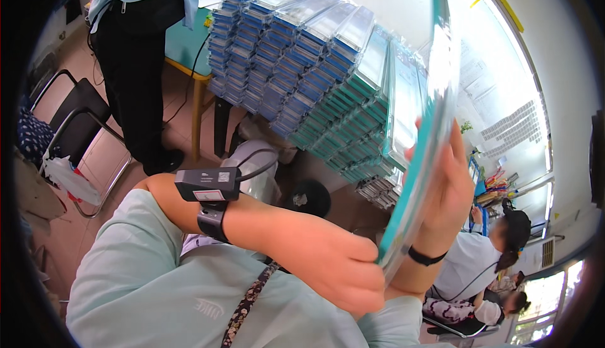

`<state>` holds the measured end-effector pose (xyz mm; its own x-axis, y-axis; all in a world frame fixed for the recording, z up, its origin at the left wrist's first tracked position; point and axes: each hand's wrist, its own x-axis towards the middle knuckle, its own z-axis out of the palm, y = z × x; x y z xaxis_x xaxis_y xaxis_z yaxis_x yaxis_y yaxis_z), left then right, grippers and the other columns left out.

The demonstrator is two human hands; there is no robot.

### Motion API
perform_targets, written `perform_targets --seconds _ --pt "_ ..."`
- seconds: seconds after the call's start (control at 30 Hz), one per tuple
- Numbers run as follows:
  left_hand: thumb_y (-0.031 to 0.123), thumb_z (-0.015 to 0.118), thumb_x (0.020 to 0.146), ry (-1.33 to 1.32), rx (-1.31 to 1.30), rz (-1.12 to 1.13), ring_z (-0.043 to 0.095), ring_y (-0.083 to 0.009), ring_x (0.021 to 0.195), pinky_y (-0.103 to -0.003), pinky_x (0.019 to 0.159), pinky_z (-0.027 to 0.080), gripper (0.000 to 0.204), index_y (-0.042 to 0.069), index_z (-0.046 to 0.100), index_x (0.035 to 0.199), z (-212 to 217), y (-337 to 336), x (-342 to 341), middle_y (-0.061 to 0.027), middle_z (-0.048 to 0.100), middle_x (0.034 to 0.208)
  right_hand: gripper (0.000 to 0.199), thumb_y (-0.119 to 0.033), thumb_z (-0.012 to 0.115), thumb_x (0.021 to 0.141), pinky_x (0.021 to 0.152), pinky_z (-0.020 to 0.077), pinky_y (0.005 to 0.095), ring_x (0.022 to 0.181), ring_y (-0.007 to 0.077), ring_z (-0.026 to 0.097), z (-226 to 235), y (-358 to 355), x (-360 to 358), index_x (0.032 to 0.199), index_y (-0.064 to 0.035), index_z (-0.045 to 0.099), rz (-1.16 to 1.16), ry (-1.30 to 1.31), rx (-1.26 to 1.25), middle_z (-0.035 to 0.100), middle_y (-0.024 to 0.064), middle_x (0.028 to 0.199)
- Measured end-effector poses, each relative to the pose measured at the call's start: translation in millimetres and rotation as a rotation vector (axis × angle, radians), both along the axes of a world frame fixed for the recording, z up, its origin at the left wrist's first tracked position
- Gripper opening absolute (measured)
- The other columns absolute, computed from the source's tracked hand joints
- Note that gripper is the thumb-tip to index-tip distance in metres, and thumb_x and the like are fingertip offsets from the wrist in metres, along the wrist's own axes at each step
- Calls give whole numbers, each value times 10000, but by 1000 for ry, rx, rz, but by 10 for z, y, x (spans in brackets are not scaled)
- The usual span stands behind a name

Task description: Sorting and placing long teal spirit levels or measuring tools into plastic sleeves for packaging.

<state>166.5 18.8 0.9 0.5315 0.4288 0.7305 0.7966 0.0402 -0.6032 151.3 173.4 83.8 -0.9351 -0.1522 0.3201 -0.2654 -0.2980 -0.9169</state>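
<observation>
A long, flat pack [442,70] with a teal edge and shiny clear wrapping stands tilted upright before me, slightly blurred. My left hand [350,272] is closed at its lower end, the fingers curled into a fist. Higher up, my right hand [449,187] grips the pack from its right side, with fingertips showing past the left edge. Just beyond the pack rise tall stacks of similar flat packs, blue-edged ones [277,52] on the left and teal-edged ones [353,111] on the right. What the pack contains cannot be made out.
A teal-topped table [186,48] with wooden legs stands behind the stacks. At left, a person in black trousers [135,70] stands near a black metal-framed chair [79,105]. A round black object [310,198] is below the stacks. People sit at right, one wearing a black cap [518,227].
</observation>
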Motion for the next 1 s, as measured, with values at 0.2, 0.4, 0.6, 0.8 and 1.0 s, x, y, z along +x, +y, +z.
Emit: perform_targets --seconds 0.2,0.4,0.6,0.8,1.0 --pt "604 634 785 -573 -7 78 363 -132 599 -293 536 272 542 127 631 1043 150 -306 -106 61 364 646 460 -324 352 999 305 426 329 428 256 514 -637 421 396 1312 12 386 265 -75 -274 520 186 740" --pt "669 803 507 -1029 246 -93 352 -134 761 -277 627 289 1132 4 397 1329 202 -350 -259 -23 368 886 389 -261 382 998 400 457 300 436 249 511 -1186 559 738 1266 13 442 468 -201 -262 530 191 752" --pt "503 803 666 -1226 159 -250 528 -333 961 -407 844 449 916 -30 369 1271 267 -230 -99 -197 474 1143 726 -659 361 913 439 409 376 477 332 575 -1899 984 811 1035 49 468 123 -249 -322 584 214 787" --pt "415 770 742 -1246 141 -277 531 -338 969 -411 834 446 809 -31 352 1273 257 -177 11 -196 477 1121 723 -549 514 915 983 395 395 1156 276 510 -1991 1116 884 1346 9 350 27 6 402 496 166 1303" --pt "351 745 768 -1159 167 -296 519 -362 946 -410 823 441 747 -30 349 1275 267 -152 82 -201 472 1087 629 -510 490 944 939 421 389 1109 274 534 -2138 1203 832 1282 18 434 39 117 380 530 164 1248"
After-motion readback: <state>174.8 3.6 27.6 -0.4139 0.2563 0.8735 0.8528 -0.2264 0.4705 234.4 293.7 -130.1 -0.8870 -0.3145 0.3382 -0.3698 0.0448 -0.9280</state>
